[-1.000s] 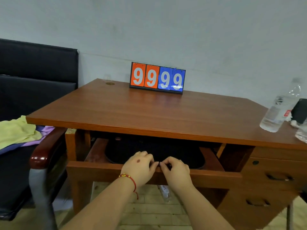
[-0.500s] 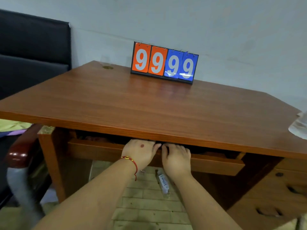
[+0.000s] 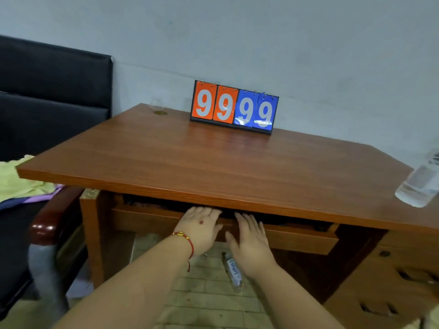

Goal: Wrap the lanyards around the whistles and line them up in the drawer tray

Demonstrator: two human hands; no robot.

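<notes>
The wooden drawer tray [image 3: 147,220] sits almost fully pushed in under the desk top [image 3: 213,167], with only a thin dark gap showing above its front. My left hand [image 3: 202,227] and my right hand [image 3: 249,238] lie flat against the drawer front, fingers straight, side by side near its middle. No whistles or lanyards show; the drawer's inside is hidden under the desk top.
A flip scoreboard reading 9999 [image 3: 234,106] stands at the desk's back edge. A clear water bottle [image 3: 418,186] stands at the right edge. A black chair [image 3: 47,119] with yellow cloth [image 3: 16,181] is on the left. A small bottle [image 3: 234,271] lies on the floor. Side drawers [image 3: 399,281] are at right.
The drawer, pulled out a second ago with a dark tray showing, has been pushed in under the desk. Both hands went from gripping its front edge to pressing flat on it.
</notes>
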